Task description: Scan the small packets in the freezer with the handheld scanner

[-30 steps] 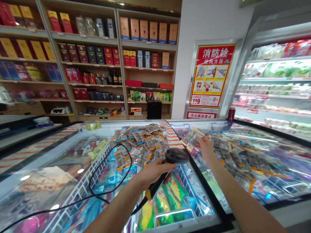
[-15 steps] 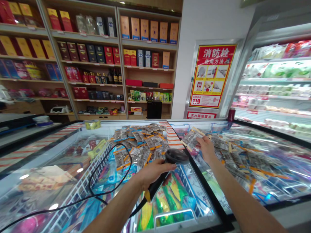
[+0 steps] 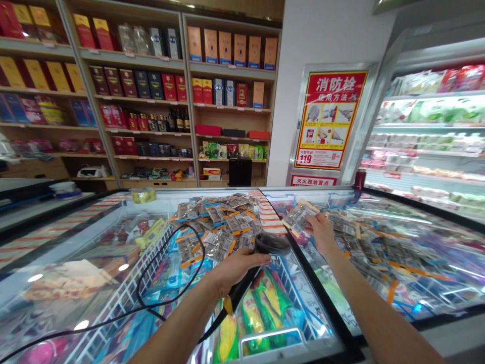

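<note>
Pale wood is forming the tall shelf unit (image 3: 235, 115) in front of me, and before it the wide glass-topped freezer with black edges (image 3: 328, 306) is lying under my arms. On this glass, as it appears, a loose pile of small clear-and-grey packets with orange and blue borders (image 3: 227, 222) is resting at the centre, and a second pile of similar packets (image 3: 364, 242) is spreading at the right. Below the glass, long green-and-yellow packets (image 3: 257, 318) are showing.

My left hand (image 3: 237, 268) is gripping a black plastic handheld scanner (image 3: 271, 243); the fingers are curling around its handle, the thumb is lying near its rounded head, and a thin black cable (image 3: 157, 305) is looping away to the left. My right hand (image 3: 322, 235) is pinching one flat clear packet with pale orange edges (image 3: 299, 217) between thumb and fingers, just beyond the scanner's head and apart from it.

I judge that I am presenting this packet to the scanner. The next move, I think, is calling for a flat, steady packet and a well-aimed head. Whether it is reading, I cannot tell.
</note>
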The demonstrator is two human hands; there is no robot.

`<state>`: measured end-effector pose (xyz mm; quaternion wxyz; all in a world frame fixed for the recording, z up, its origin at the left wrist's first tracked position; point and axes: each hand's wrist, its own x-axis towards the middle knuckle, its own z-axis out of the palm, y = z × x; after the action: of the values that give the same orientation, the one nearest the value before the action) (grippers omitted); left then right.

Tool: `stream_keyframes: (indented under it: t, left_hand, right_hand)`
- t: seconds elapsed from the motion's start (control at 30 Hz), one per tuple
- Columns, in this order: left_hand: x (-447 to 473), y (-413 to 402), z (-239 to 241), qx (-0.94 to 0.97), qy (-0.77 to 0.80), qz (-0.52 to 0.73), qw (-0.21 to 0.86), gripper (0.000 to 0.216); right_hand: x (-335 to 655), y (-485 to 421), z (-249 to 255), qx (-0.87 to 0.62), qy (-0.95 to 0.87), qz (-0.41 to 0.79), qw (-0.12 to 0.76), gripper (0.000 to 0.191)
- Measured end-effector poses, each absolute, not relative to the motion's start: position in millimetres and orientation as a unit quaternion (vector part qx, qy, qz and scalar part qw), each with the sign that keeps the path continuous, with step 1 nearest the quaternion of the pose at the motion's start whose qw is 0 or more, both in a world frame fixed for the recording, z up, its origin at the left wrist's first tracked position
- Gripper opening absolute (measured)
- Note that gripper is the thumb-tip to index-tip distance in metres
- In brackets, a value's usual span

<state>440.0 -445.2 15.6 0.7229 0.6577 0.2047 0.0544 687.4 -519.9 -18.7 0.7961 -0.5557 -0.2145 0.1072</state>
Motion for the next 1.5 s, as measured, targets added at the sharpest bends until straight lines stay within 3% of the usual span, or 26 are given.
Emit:
stream_keyframes:
  t: [0.53,1.07,1.5]
  left_hand:
    - [427,-446,38,0.705,0.233,0.101,0.663,0.03]
    - [420,-449,47,0.711,0.191,0.076,0.673,0.024]
    - [419,-447,46,0.708,0.186,0.066,0.678,0.024]
  right_hand:
    - [687,-519,-19,-0.577,-0.25,0.071,0.775,0.034]
    - [684,-519,-17,-0.554,-0.239,0.097,0.792,0.031]
    - [687,-520,-18,-0.581,-0.248,0.063,0.773,0.04]
